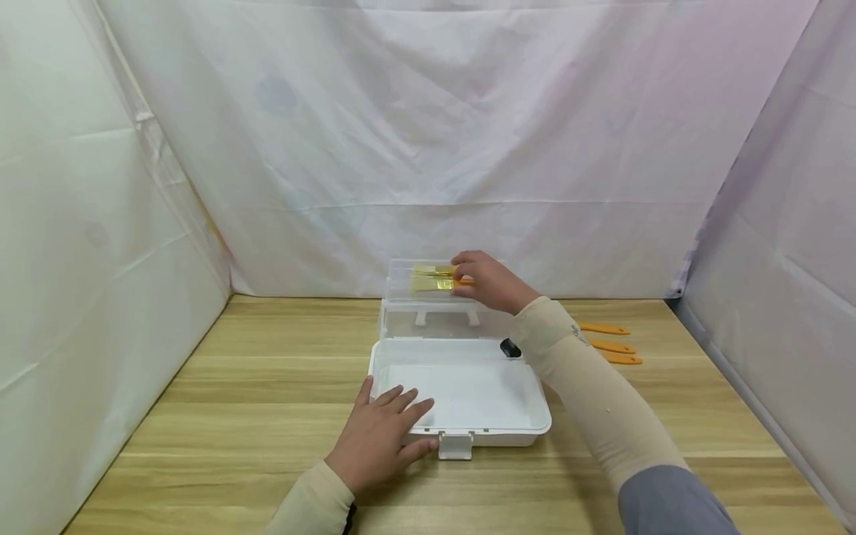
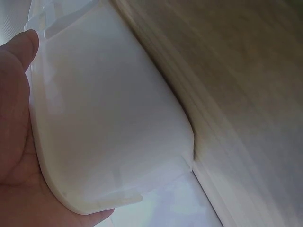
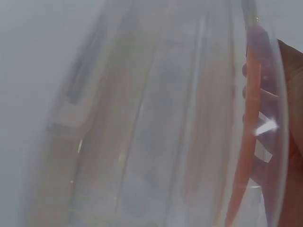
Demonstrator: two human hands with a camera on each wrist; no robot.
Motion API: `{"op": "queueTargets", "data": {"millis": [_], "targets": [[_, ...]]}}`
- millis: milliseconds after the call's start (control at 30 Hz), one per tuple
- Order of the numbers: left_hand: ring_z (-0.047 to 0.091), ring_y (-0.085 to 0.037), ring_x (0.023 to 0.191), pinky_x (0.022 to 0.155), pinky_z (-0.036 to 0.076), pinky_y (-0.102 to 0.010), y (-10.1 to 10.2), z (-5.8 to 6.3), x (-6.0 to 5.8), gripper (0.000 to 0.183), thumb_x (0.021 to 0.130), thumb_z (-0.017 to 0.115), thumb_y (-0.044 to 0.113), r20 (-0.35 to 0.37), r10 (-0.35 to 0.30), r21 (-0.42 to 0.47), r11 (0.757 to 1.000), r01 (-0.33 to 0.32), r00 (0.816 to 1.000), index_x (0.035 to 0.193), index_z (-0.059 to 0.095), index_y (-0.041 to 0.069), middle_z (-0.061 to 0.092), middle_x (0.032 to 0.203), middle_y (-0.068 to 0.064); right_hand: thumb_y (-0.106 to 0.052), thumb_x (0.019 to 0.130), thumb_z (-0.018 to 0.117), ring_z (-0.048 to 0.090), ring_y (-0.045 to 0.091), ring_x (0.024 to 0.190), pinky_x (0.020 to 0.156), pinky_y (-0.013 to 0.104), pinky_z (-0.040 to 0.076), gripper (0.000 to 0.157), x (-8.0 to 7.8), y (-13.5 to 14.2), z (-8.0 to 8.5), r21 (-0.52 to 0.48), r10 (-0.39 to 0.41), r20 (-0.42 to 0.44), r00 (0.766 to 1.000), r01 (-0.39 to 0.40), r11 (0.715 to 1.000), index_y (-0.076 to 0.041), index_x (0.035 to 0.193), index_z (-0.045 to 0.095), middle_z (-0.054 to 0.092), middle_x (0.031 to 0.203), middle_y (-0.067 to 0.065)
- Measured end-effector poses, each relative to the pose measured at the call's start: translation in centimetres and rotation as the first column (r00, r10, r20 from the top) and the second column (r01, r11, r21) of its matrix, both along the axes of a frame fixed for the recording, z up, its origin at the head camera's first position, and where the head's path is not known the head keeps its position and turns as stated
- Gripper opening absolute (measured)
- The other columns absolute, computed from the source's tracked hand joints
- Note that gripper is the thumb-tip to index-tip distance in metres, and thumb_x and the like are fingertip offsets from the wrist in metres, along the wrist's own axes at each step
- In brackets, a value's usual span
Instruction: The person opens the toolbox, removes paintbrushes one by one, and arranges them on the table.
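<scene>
An uncovered white plastic box point(image 1: 495, 430) lies on the table, its clear lid point(image 1: 391, 321) tipped back behind it. My left hand point(image 1: 377, 442) rests on the front left corner with spread, straight fingers; the left wrist view has the palm point(image 2: 14, 123) against the box's rim and outer wall point(image 2: 109, 109). At the raised clear tray part of the lid, my right hand point(image 1: 493, 284) grips orange-handled flat paintbrushes point(image 1: 429, 284), bristles pointing left. Whether it holds one or both is unclear. Through blurred clear plastic point(image 3: 165, 118), the right wrist view shows an orange handle point(image 3: 251, 118) against the fingers.
Several orange handles point(image 1: 611, 346) lie on the table to the right, their far ends hidden by the right sleeve. A small black piece point(image 1: 510, 348) sits at the box's back right edge. White cloth walls point(image 1: 428, 148) enclose the wooden table point(image 1: 287, 401).
</scene>
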State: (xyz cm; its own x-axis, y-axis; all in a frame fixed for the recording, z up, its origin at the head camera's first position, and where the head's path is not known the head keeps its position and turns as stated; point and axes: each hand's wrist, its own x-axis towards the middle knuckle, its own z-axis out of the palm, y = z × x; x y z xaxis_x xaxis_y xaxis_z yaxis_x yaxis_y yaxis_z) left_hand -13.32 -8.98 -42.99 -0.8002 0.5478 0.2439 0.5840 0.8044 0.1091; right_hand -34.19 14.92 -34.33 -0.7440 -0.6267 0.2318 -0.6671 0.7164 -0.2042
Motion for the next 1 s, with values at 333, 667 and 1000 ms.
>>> {"op": "queueTargets", "data": {"millis": [333, 667, 1000], "targets": [[0.048, -0.025, 0.121, 0.103, 0.012, -0.061, 0.0, -0.1, -0.1, 0.061, 0.085, 0.039, 0.067, -0.015, -0.001, 0.006, 1.0, 0.001, 1.0, 0.13, 0.054, 0.028, 0.054, 0.129, -0.002, -0.031, 0.081, 0.07, 0.038, 0.024, 0.124, 0.1, 0.041, 0.035, 0.02, 1.5, 2.0, 2.3, -0.159, -0.022, 0.015, 1.0, 0.024, 0.987, -0.013, 0.089, 0.066, 0.049, 0.13, 0.007], [0.047, -0.025, 0.121, 0.103, 0.012, -0.062, -0.2, -0.1, -0.3, 0.061, 0.086, 0.037, 0.067, -0.002, 0.002, -0.006, 1.0, -0.002, 1.0, 0.131, 0.052, 0.029, 0.054, 0.13, -0.002, -0.026, 0.079, 0.073, 0.04, 0.027, 0.123, 0.099, 0.043, 0.036, 0.02, 3.6, 4.0, 2.9, -0.134, 0.052, -0.097, 0.994, -0.064, 0.989, -0.013, 0.091, 0.066, 0.051, 0.126, 0.009], [0.047, -0.025, 0.121, 0.103, 0.012, -0.062, -0.1, -0.2, -0.3, 0.062, 0.086, 0.035, 0.068, -0.002, 0.001, -0.01, 1.0, -0.001, 1.0, 0.13, 0.053, 0.029, 0.054, 0.13, -0.002, -0.021, 0.076, 0.076, 0.036, 0.029, 0.127, 0.1, 0.046, 0.034, 0.018, 6.0, 7.4, 1.2, -0.119, 0.006, -0.142, 0.99, -0.024, 0.993, -0.014, 0.09, 0.066, 0.052, 0.126, 0.01]]}}
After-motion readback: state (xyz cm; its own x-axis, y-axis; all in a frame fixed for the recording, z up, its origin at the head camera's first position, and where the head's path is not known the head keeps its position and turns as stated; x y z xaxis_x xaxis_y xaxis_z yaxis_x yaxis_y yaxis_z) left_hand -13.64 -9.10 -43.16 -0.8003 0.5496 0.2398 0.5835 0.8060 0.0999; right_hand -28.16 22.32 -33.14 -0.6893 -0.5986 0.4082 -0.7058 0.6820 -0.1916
